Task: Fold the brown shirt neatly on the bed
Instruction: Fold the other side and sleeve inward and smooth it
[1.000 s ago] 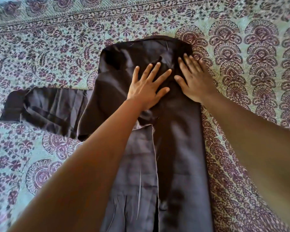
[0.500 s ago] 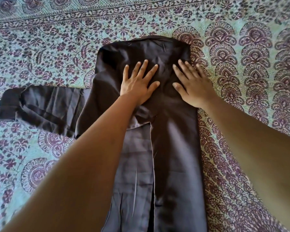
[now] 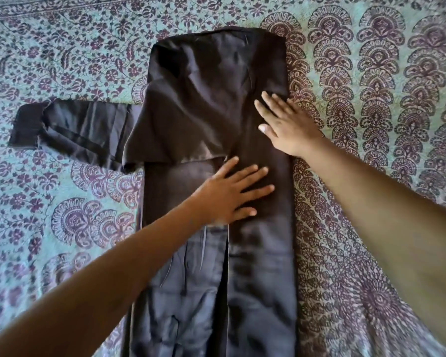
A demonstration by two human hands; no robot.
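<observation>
The dark brown shirt (image 3: 204, 99) lies flat and lengthwise on the bed, collar end away from me. Its right side is folded inward over the body, and one sleeve (image 3: 72, 127) sticks out to the left. My left hand (image 3: 232, 194) lies palm down on the middle of the shirt, fingers spread. My right hand (image 3: 286, 122) rests flat on the shirt's right edge, a little farther up, fingers apart. Neither hand grips the cloth.
The bed is covered by a teal spread (image 3: 384, 86) printed with purple flowers and fan shapes. It reaches out on every side of the shirt.
Both hands have slid down the shirt toward me from the collar area. The left hand has come farther down, to the middle. The cloth near the collar lies smoother.
</observation>
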